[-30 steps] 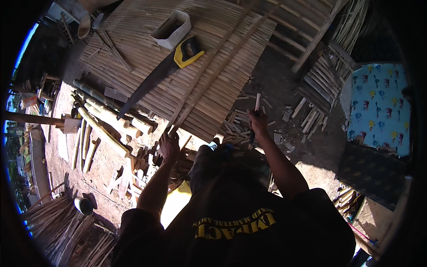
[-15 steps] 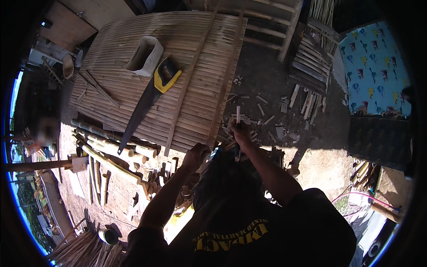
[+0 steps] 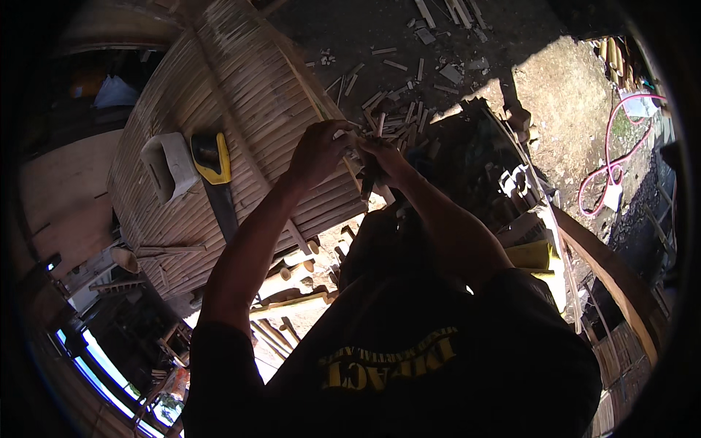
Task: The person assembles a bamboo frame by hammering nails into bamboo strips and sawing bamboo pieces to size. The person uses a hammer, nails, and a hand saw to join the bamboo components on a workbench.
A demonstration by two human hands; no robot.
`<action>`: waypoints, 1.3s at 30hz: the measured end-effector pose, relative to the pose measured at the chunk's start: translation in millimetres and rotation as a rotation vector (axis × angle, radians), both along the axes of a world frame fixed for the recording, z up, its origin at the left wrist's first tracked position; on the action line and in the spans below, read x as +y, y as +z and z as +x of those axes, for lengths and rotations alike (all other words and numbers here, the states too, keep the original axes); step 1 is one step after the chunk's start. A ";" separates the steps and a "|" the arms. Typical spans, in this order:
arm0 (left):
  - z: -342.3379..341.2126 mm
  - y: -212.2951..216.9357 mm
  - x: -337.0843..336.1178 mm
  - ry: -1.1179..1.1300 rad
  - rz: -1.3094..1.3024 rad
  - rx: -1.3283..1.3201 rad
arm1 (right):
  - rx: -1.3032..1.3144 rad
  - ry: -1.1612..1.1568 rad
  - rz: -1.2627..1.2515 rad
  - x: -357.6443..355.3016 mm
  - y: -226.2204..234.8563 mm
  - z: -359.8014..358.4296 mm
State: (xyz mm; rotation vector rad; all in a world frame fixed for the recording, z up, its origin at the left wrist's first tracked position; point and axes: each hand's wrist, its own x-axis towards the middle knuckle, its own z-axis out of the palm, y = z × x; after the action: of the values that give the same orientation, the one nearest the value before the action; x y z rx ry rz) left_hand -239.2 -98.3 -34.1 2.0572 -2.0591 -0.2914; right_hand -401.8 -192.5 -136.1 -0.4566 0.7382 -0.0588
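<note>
A large panel of bamboo slats [image 3: 257, 102] spreads out in front of me on the left, with a wooden strip along its right edge. My left hand [image 3: 320, 152] is at that edge, its fingers curled round something too shadowed to make out. Close beside it, my right hand [image 3: 387, 162] is closed round a narrow tool [image 3: 380, 125]. A pale end sticks up above the fist, and a dark part hangs below. A handsaw [image 3: 222, 208] with a yellow and black handle lies on the panel, next to a pale hollow box-shaped container [image 3: 171, 169].
Small wood offcuts [image 3: 398, 95] litter the dark ground beyond my hands. Cut bamboo poles [image 3: 296, 270] lie below the panel's near edge. To the right are a pink hose [image 3: 610, 157] and a long curved plank [image 3: 606, 274]. Loose sticks [image 3: 169, 250] rest on the panel's left part.
My view has swung to the right. My left hand has moved up beside my right hand at the panel's edge. The right hand still grips the narrow tool, now more tilted.
</note>
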 end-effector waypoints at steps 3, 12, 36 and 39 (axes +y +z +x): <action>29.3 -21.6 -31.7 -0.421 0.072 0.009 | 0.010 -0.136 0.071 12.4 -18.2 -5.6; 47.4 -64.2 -68.1 -0.578 0.647 -0.121 | 0.263 0.122 -0.219 64.0 -30.3 -94.9; 24.5 -36.0 -150.4 -0.566 1.001 -0.127 | 0.062 0.002 -0.114 31.2 49.6 -109.3; 33.3 -54.5 -142.7 -0.560 1.135 -0.199 | 0.074 -0.036 -0.215 50.8 35.9 -96.5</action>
State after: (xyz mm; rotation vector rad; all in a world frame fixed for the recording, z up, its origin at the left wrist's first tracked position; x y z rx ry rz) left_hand -205.8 -241.0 -88.5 1.8716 -2.9566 -1.7417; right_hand -498.4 -141.7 -100.1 -0.6533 0.8163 -0.1563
